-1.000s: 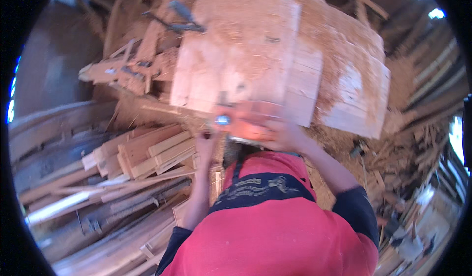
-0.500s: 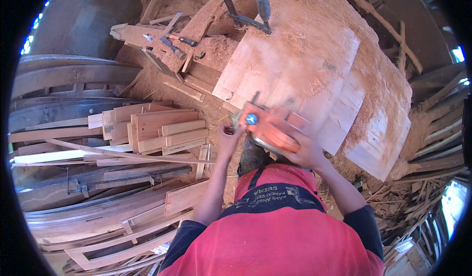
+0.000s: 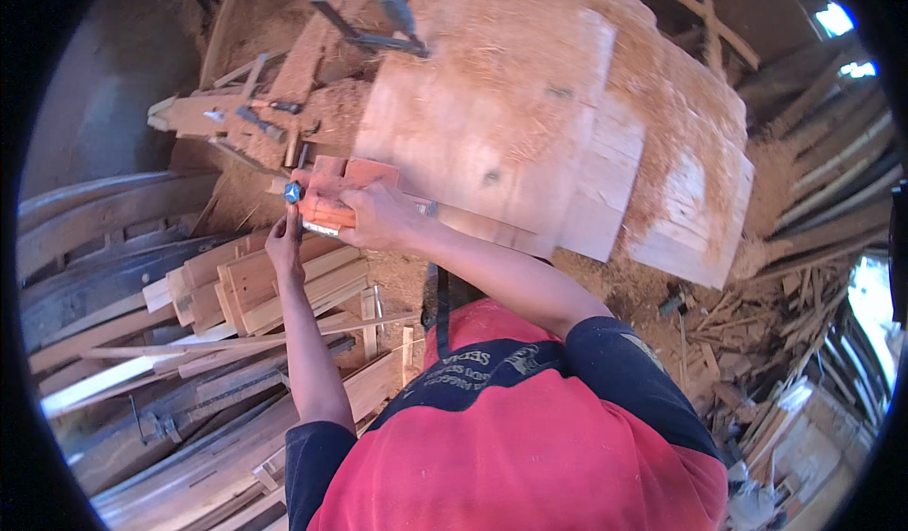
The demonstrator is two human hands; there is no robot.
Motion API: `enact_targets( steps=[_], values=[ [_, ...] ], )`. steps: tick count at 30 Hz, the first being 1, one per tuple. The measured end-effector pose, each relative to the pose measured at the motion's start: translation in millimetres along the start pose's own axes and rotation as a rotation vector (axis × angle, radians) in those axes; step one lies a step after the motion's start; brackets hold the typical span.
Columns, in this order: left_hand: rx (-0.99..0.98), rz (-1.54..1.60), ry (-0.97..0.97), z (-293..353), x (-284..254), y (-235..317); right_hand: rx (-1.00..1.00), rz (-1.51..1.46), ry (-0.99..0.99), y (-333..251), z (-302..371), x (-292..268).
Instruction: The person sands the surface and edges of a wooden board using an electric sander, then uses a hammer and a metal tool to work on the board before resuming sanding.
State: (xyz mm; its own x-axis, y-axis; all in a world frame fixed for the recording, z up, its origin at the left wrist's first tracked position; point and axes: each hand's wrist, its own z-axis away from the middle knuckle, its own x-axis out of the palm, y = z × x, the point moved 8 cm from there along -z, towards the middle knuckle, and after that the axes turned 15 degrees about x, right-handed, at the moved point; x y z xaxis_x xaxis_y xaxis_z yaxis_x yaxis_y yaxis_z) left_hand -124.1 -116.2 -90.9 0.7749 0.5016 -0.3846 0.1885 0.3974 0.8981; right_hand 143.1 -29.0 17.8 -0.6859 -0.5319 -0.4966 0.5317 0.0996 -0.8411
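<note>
An orange electric planer (image 3: 326, 208) with a blue front knob lies at the near left edge of a pale panel of joined boards (image 3: 473, 153). My right hand (image 3: 383, 217) is wrapped round the planer's rear handle. Close to the blue knob, my left hand (image 3: 286, 243) has its fingers closed against the planer's front end; the fingertips are partly hidden. Curly wood shavings (image 3: 530, 87) cover much of the panel's far and right parts. At the panel's far left edge stands a clamp (image 3: 392, 34) with a grey handle.
Hand tools (image 3: 265, 124) with dark handles lie on a board beyond the planer. To the left, cut planks (image 3: 255, 285) are stacked over long curved timbers (image 3: 113, 205). Scrap wood (image 3: 757, 342) is heaped at the right.
Both hands and the planer have moved left and forward to the panel's left edge. My right arm now reaches across in front of me. The view has also shifted.
</note>
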Motion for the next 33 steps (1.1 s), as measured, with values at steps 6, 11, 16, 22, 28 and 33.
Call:
enact_targets(
  steps=[6, 11, 16, 22, 28, 33],
  values=[
    [0.081, -0.072, -0.216, 118, 106, 11, 0.203, 0.123, -0.019, 73, 134, -96],
    [0.049, -0.097, -0.349, 244, 193, 14, 0.095, 0.141, 0.087, 118, 245, -178],
    [0.097, -0.134, -0.417, 273, 217, 38, 0.287, 0.129, 0.047, 160, 285, -190],
    [0.057, -0.088, -0.295, 216, 170, 27, 0.219, 0.106, 0.033, 122, 221, -148],
    [0.087, -0.124, -0.216, 128, 105, 9, 0.18, 0.139, 0.015, 71, 135, -90],
    [0.085, -0.001, -0.067, 60, 50, 6, 0.151, 0.103, -0.034, 26, 65, -48]
  ],
)
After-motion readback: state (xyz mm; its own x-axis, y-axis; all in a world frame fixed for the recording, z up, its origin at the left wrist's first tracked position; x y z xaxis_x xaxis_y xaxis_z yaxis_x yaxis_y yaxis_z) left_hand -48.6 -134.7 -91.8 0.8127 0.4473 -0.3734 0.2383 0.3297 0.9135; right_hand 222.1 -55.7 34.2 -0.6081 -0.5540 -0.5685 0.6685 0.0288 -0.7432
